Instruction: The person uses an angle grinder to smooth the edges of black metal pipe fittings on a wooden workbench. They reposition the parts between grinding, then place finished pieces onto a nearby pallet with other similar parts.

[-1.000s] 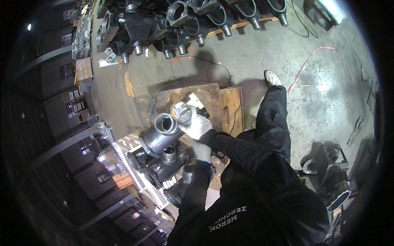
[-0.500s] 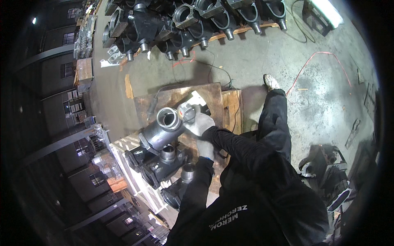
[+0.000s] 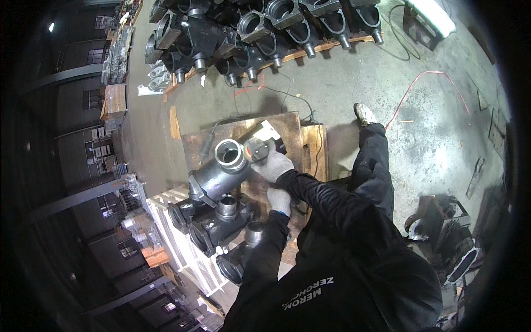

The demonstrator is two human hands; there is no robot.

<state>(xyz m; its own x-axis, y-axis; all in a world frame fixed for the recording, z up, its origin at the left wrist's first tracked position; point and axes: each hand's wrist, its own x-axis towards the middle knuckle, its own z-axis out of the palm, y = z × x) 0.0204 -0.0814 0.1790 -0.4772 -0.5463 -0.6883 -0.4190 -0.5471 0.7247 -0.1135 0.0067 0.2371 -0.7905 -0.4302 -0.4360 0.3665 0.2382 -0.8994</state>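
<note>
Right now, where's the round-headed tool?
In the head view, near the picture's centre: the round-headed tool is in the right hand, immediately right of the silvery open collar on the black cylindrical part.

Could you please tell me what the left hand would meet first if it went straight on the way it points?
Most likely the gloved right hand, just ahead of the left hand in the picture. Depth is unclear, so it might pass underneath instead.

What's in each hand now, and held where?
Right hand: a grey handheld tool, apparently gripped by its rounded body. Left hand: cannot tell whether it holds anything.
</note>
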